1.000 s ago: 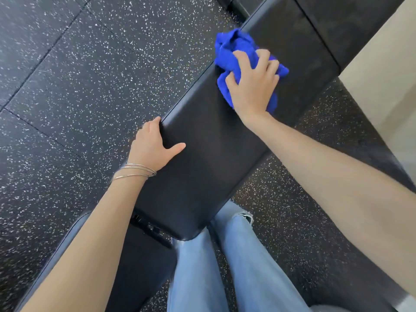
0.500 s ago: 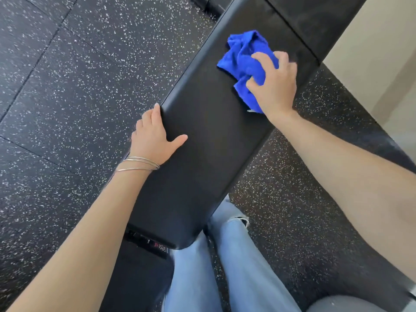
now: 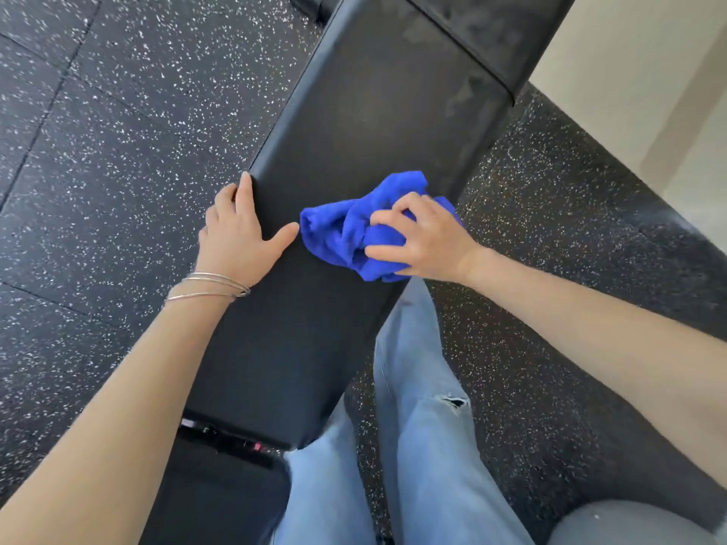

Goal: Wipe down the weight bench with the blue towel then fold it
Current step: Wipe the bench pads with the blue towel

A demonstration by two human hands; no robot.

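Observation:
The black padded weight bench (image 3: 369,112) runs from the lower left to the upper right. A crumpled blue towel (image 3: 338,230) lies on the pad near its right edge, and my right hand (image 3: 425,238) presses down on it with fingers curled into the cloth. My left hand (image 3: 240,234) rests flat on the pad's left edge, fingers over the side and thumb pointing at the towel, almost touching it. Thin silver bangles circle that wrist.
Black speckled rubber floor (image 3: 118,131) surrounds the bench. My legs in light blue jeans (image 3: 417,407) stand against the bench's right side. A second black pad (image 3: 491,29) joins at the far end. A pale wall (image 3: 649,72) rises at the upper right.
My right hand has dragged the towel down the pad from its far part toward me, stopping beside my left hand. The left hand stays on the bench edge.

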